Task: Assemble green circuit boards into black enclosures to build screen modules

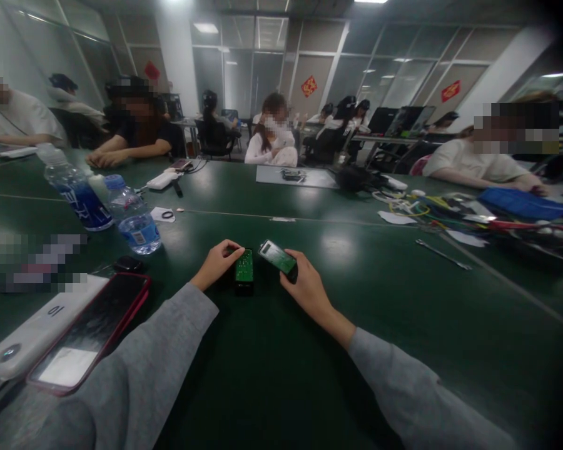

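Observation:
In front of me a green circuit board (244, 270) lies in a black case half on the dark green table. My left hand (217, 262) is closed at its upper left edge, thumb and fingertips pinched together there. What lies between those fingertips is too small to make out. To the right, my right hand (306, 284) grips the other case half (278, 259) by its lower right end. This piece is tilted just above the table, with a small dark display window and a pale, shiny face showing. The two halves are apart.
At left stand a water bottle (134, 215) and a blue-labelled bottle (77, 194); nearer lie a red-edged phone (94, 331) and a white power bank (47, 322). Tangled cables (431, 209), a blue pouch (520, 203) and a metal wrench (443, 255) lie right. People sit across the table (206, 190).

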Tool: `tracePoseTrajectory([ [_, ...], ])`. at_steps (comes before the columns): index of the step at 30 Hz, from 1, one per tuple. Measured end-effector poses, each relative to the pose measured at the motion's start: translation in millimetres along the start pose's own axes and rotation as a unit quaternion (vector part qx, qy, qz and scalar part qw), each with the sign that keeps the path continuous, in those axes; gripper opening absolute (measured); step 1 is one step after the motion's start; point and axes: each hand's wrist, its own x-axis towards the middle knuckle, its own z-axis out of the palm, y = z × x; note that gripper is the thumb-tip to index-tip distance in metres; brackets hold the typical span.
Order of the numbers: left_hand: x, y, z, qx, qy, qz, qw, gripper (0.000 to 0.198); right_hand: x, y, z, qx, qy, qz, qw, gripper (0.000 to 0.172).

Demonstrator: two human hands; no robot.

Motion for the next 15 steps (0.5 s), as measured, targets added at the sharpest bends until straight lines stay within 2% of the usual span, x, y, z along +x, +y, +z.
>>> tracePoseTrajectory([
  [3,0.7,-1.6,-0.4,0.003,0.0,0.0,1.0,0.04,0.7,0.9,1.0,0.006,0.005,0.016,1.0,0.052],
  [7,0.5,-3.0,-0.9,-0.001,-0.005,0.005,1.0,0.04,1.4,7.1,4.2,0.045,-0.003,0.072,0.996,0.05],
  [11,1.1,-4.9,-0.9,0.006,0.004,0.018,1.0,0.037,2.3,16.6,9.0,0.079,0.014,0.069,0.994,0.062],
  [13,1.4,-5.8,-1.1,0.01,0.008,0.019,1.0,0.036,2.7,18.6,9.3,0.081,0.004,0.076,0.994,0.063],
  [15,1.5,-6.6,-1.5,0.01,0.007,0.022,1.0,0.036,2.6,17.6,7.8,0.074,-0.021,0.082,0.994,0.056],
])
